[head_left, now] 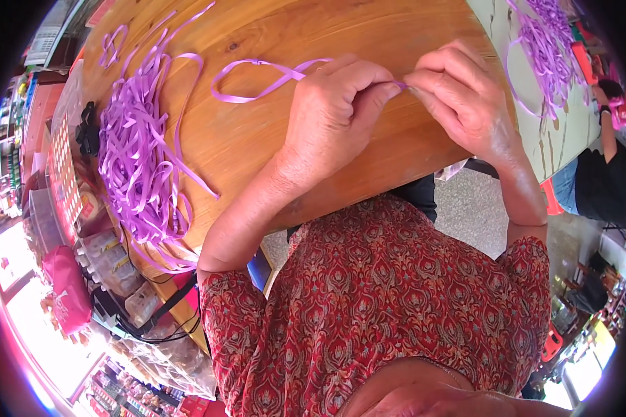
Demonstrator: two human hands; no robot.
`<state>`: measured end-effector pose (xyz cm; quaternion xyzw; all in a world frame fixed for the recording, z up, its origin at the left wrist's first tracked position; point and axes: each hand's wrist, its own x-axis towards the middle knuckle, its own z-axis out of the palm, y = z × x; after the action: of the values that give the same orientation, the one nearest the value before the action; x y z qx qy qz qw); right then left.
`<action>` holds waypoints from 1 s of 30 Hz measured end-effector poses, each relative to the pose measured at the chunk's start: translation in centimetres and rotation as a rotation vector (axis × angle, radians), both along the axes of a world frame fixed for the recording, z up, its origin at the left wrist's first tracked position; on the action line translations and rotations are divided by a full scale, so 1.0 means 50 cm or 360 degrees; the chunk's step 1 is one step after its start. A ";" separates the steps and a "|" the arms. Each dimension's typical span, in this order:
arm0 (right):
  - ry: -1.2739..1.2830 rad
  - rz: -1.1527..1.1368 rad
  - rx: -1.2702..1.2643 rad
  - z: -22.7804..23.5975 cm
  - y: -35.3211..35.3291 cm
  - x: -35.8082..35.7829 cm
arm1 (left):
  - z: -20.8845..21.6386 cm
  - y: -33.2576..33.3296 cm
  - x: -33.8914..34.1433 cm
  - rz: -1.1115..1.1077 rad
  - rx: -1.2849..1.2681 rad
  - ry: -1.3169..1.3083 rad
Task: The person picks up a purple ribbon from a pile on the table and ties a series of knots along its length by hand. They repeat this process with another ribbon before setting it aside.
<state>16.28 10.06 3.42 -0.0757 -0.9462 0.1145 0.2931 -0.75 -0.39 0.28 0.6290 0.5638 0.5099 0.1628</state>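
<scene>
From here I see the left hand [342,104] and right hand [464,101] pinching a looped purple ribbon [293,74] above the wooden worktop [247,142], right of a tangled ribbon pile [140,153].

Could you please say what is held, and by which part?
A purple ribbon, pinched by the left hand and right hand, away from its loop.

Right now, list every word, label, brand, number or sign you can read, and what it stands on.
No text can be read.
Purple ribbon in the left hand and right hand: no lettering shows.
Purple ribbon pile: none shows.
Pink item, left: pale mark, too blurred.
Shelved goods, far left: too small.
Goods at lower left: too small.
</scene>
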 end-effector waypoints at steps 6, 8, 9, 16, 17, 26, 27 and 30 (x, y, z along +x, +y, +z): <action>-0.0115 0.0229 -0.1268 -0.014 0.015 0.017 | -0.011 0.001 0.002 -0.0106 -0.0202 -0.0612; -0.0008 0.0232 -0.1744 -0.031 0.008 0.017 | -0.006 0.002 0.005 -0.0212 -0.0278 -0.1218; 0.0105 0.0233 -0.2219 -0.041 0.003 0.015 | -0.005 0.003 0.009 -0.0220 -0.0277 -0.1218; 0.0663 0.0496 -0.2096 -0.078 -0.017 -0.039 | -0.016 -0.003 0.020 -0.0189 0.0058 -0.1391; 0.0727 0.0437 -0.2015 -0.073 -0.024 -0.048 | -0.017 -0.005 0.017 -0.0150 0.0180 -0.1348; 0.0534 0.0031 -0.0875 -0.052 -0.027 -0.052 | -0.030 0.001 0.018 -0.0047 0.0056 -0.1330; 0.0531 -0.0001 -0.0781 -0.055 -0.025 -0.051 | -0.032 0.001 0.017 -0.0049 0.0054 -0.1331; 0.0545 -0.0048 -0.0697 -0.056 -0.023 -0.049 | -0.037 0.002 0.016 -0.0065 0.0005 -0.1315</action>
<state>13.83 8.89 0.63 -0.1309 -0.8343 0.3230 0.4272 0.06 -0.31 -1.59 0.3827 0.4375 0.7171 0.3845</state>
